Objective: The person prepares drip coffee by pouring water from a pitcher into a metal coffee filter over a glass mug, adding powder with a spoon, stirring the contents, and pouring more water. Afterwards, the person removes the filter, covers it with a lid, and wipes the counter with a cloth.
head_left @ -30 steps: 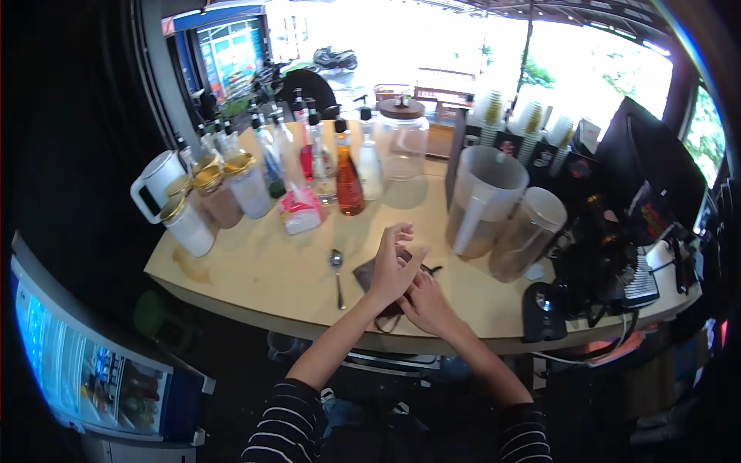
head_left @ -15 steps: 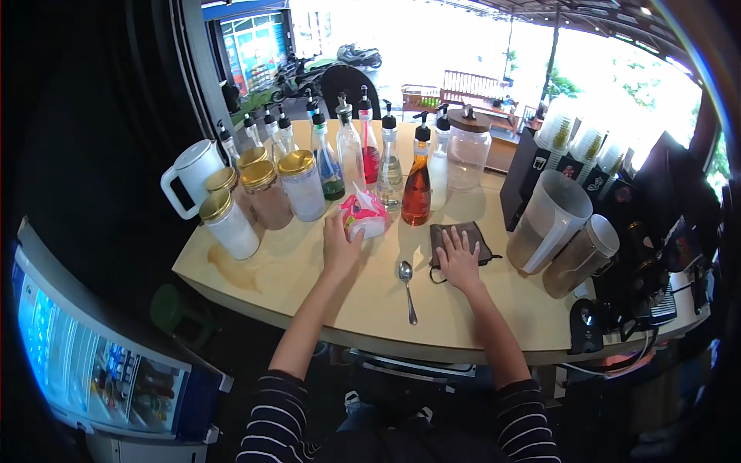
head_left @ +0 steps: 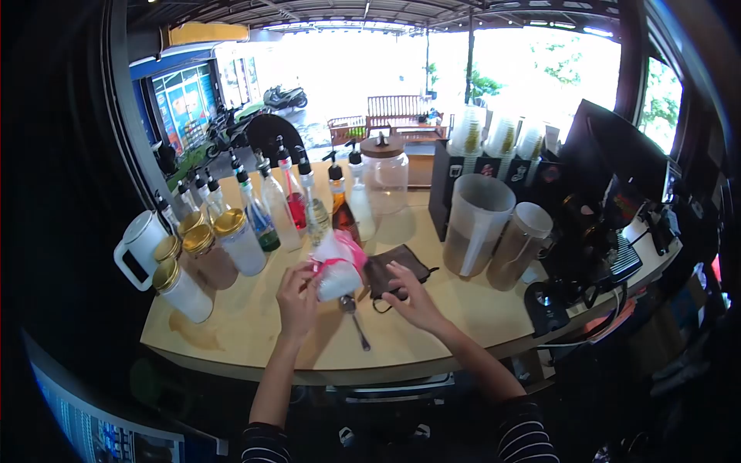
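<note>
My left hand [head_left: 297, 302] grips the left edge of a pink and white plastic packet [head_left: 338, 276], lifted a little over the counter. To its right, my right hand [head_left: 413, 299] has its fingers apart and holds nothing, over the near edge of a dark folded cloth pouch [head_left: 400, 267] with a black cord. A metal spoon [head_left: 356, 324] lies on the wooden counter [head_left: 255, 316], its bowl just below the packet. Behind the packet stands a pump bottle of amber liquid [head_left: 342, 202].
Gold-lidded jars [head_left: 183, 289] and a white kettle [head_left: 140, 251] stand at the left, with several pump bottles behind. A big glass jar [head_left: 386, 174] is at the back. On the right are a large plastic pitcher [head_left: 476, 224], a brown-filled container [head_left: 519, 247], stacked cups and dark machines.
My left hand has taken hold of the packet and raised it off the counter. My right hand has come off the pouch, where it lay flat. The camera view has shifted.
</note>
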`<state>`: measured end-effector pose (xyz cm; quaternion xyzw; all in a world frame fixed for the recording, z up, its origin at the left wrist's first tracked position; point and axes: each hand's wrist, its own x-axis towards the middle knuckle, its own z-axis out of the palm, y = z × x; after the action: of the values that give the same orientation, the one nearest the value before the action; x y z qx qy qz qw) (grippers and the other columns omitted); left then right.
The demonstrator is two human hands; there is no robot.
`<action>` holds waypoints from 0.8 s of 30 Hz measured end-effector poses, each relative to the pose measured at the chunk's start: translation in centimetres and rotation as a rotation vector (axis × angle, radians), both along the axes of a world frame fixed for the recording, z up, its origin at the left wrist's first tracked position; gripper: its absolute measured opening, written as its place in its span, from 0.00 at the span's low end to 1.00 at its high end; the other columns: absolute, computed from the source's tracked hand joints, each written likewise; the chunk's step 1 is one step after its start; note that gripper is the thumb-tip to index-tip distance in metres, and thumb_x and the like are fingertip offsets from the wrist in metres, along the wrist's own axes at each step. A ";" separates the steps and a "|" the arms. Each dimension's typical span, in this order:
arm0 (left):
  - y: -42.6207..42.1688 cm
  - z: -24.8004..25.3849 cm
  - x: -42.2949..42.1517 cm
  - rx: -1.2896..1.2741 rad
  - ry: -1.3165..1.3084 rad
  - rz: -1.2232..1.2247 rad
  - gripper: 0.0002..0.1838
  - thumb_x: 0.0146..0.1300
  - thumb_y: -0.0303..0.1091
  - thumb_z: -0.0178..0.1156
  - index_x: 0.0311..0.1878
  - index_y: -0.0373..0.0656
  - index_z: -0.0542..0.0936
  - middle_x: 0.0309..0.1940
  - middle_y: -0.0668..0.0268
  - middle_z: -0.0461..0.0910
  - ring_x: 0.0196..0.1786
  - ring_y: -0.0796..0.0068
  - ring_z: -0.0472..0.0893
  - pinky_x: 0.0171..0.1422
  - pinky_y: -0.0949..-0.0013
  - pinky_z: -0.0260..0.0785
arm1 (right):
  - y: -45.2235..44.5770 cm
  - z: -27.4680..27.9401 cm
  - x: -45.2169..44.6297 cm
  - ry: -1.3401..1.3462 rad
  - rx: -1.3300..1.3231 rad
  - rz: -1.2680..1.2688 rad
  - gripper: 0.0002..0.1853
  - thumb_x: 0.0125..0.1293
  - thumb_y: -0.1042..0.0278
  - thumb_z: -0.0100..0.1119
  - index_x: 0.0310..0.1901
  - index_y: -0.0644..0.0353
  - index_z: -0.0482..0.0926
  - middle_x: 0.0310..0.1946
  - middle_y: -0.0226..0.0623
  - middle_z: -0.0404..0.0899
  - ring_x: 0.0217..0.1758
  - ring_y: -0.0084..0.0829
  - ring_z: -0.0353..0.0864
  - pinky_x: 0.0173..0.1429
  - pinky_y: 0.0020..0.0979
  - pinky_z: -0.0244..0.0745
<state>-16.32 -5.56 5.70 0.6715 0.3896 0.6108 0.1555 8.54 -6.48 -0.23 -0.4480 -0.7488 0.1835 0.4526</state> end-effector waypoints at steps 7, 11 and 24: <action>-4.2 3.5 11.3 0.295 0.146 -0.182 0.05 0.56 0.20 0.63 0.36 0.35 0.78 0.44 0.60 0.79 0.43 0.63 0.83 0.42 0.67 0.77 | -7.5 7.6 4.7 0.333 -0.106 0.067 0.42 0.62 0.67 0.65 0.72 0.59 0.50 0.67 0.45 0.56 0.60 0.36 0.72 0.54 0.32 0.76; -6.1 5.6 17.2 0.434 0.217 -0.233 0.07 0.55 0.22 0.65 0.37 0.38 0.79 0.44 0.62 0.79 0.41 0.63 0.83 0.41 0.65 0.77 | -10.3 8.8 9.9 0.302 0.103 -0.078 0.39 0.61 0.73 0.63 0.70 0.65 0.51 0.60 0.43 0.63 0.65 0.32 0.65 0.67 0.34 0.63; -2.7 12.6 32.5 0.672 0.323 -0.317 0.08 0.57 0.26 0.62 0.41 0.40 0.78 0.44 0.64 0.76 0.45 0.63 0.81 0.45 0.63 0.77 | -8.5 13.9 23.6 0.214 0.341 -0.487 0.39 0.58 0.68 0.66 0.69 0.66 0.57 0.60 0.52 0.66 0.63 0.42 0.69 0.65 0.37 0.66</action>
<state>16.17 -8.24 18.30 0.8242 0.0793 0.5590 -0.0436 32.18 -14.93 13.70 -0.5099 -0.5876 -0.0126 0.6281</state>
